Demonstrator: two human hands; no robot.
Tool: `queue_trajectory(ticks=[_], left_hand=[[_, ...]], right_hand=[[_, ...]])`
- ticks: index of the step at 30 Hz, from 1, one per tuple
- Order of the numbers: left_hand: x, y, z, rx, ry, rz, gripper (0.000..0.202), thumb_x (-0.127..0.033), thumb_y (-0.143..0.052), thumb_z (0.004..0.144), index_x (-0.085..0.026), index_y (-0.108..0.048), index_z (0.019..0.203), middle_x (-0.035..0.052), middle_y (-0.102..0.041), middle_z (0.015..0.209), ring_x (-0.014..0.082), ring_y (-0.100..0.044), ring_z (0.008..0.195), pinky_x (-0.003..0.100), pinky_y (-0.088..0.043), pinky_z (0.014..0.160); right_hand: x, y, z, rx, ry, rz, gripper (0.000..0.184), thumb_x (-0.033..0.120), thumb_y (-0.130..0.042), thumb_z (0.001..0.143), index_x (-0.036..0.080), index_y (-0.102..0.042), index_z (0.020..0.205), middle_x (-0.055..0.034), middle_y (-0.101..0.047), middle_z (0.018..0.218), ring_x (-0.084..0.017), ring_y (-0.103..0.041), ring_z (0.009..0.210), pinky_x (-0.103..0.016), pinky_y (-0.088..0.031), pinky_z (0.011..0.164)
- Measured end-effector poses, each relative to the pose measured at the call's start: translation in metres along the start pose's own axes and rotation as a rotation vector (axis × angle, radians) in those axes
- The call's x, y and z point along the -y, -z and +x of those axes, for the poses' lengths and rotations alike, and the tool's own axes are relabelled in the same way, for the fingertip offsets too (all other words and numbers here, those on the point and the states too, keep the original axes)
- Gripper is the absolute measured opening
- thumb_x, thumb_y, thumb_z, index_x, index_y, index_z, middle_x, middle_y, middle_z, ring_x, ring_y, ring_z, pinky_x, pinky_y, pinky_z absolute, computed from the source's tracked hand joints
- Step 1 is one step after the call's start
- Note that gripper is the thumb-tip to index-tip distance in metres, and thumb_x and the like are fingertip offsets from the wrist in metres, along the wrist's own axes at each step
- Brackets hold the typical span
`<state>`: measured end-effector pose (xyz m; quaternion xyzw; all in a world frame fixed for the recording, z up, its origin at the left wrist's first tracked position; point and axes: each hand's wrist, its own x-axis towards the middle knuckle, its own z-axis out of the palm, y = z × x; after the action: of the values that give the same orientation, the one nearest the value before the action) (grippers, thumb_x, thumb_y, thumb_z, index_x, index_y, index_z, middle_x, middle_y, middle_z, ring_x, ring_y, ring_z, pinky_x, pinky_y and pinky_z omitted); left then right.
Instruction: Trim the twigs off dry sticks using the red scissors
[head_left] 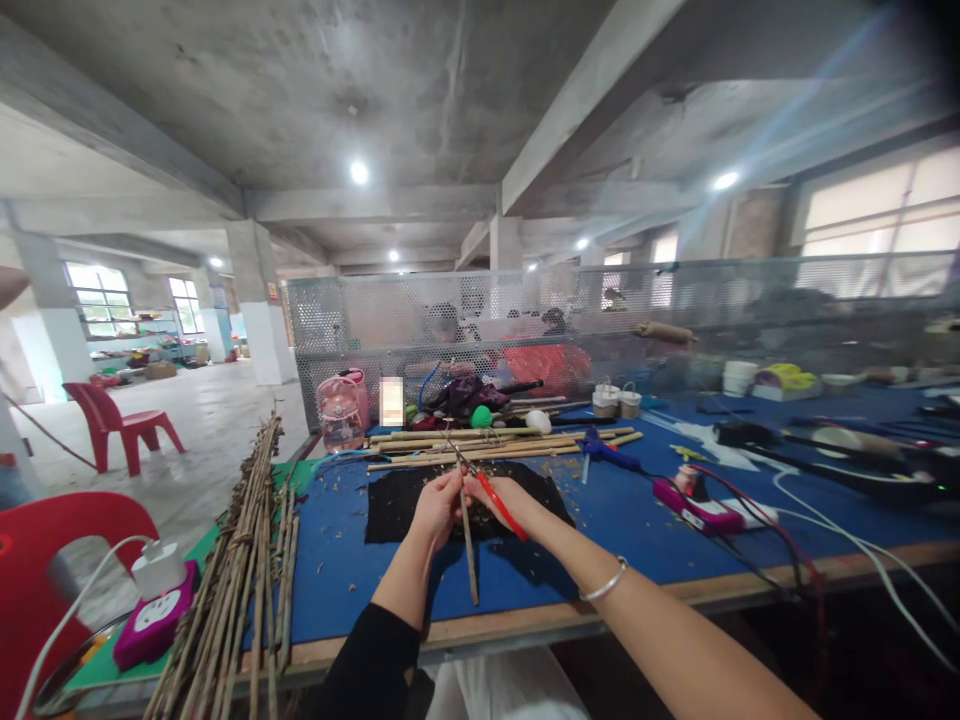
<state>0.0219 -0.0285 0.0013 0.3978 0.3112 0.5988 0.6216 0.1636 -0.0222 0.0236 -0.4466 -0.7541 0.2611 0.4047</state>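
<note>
Stick (470,560) (1) clamped in L fingers (451,484), 1 pr scissors (495,500) in R fingers (474,488).

A blue-topped, wood-edged workbench (337,570) carries a black rectangular cloth (386,512), slender tan sticks (405,436), a purple-and-white power strip (694,507) and, on the blurred right, what may be a black tool (742,437).

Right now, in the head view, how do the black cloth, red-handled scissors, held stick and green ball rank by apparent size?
Largest to smallest:
1. Black cloth, though partly covered
2. Red-handled scissors and held stick: too alike to rank, both partly hidden
3. Green ball
</note>
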Motion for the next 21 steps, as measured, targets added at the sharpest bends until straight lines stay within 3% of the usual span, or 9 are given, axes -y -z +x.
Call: queue_trajectory(ticks=[8, 17, 21], left_hand=[[-0.001, -0.002, -0.002, -0.023, -0.032, 0.020, 0.048, -0.043, -0.075, 0.056, -0.012, -0.066, 0.090, -0.0016, -0.053, 0.053, 0.0054, -0.045, 0.044, 0.015, -0.024, 0.037], [0.001, 0.002, -0.001, -0.008, -0.021, 0.197, 0.045, -0.052, -0.068, 0.061, -0.010, -0.065, 0.079, -0.0001, -0.055, 0.051, 0.0039, -0.040, 0.037, 0.016, -0.025, 0.037], [0.000, -0.001, -0.005, 0.020, -0.008, 0.301, 0.045, -0.053, -0.065, 0.063, -0.011, -0.066, 0.079, 0.0005, -0.056, 0.051, 0.0043, -0.041, 0.037, 0.017, -0.025, 0.037]], right_hand=[[0.012, 0.004, -0.001, 0.174, -0.108, -0.214, 0.056, 0.064, -0.040, 0.077, 0.018, -0.070, 0.074, -0.0054, -0.067, 0.070, -0.018, -0.058, 0.066, -0.024, -0.040, 0.060], [0.007, 0.005, -0.002, 0.171, -0.172, -0.289, 0.054, 0.064, -0.044, 0.075, 0.017, -0.070, 0.073, -0.0057, -0.067, 0.069, -0.017, -0.058, 0.064, -0.023, -0.038, 0.055], [0.012, 0.014, -0.002, 0.245, -0.108, -0.368, 0.055, 0.066, -0.040, 0.077, 0.020, -0.069, 0.072, -0.0042, -0.067, 0.070, -0.017, -0.058, 0.064, -0.024, -0.038, 0.056]])
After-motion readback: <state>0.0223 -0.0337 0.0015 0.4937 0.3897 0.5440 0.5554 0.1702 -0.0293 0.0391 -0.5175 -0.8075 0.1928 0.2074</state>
